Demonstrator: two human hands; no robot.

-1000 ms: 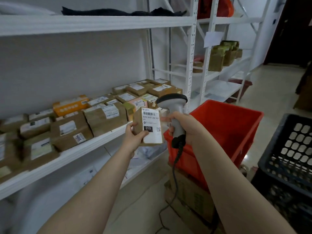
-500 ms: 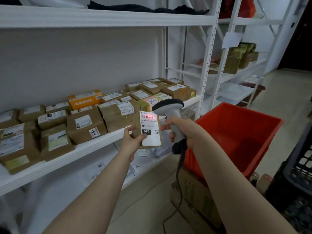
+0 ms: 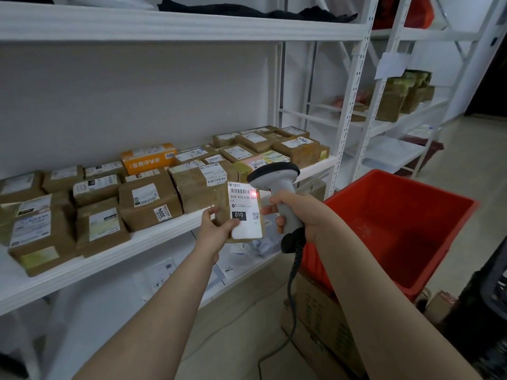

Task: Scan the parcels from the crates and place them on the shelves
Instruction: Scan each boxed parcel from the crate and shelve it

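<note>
The scanner's (image 3: 274,174) red glow, spread across the barcode (image 3: 241,191) half a second earlier, had shrunk to a spot at its right end, so the scan was probably done. The left hand (image 3: 216,229) held its fingers clamped on the parcel (image 3: 241,212) before the shelf (image 3: 164,231); the right hand (image 3: 299,212) gripped the scanner.

Small brown parcel (image 3: 239,212), white label facing camera, barcode on top, black "010" box, held upright over shelf (image 3: 153,244) edge. Red scanner dot at barcode's right end. Shelf holds many brown labelled parcels (image 3: 149,198). Red crate (image 3: 395,229) at right.
</note>
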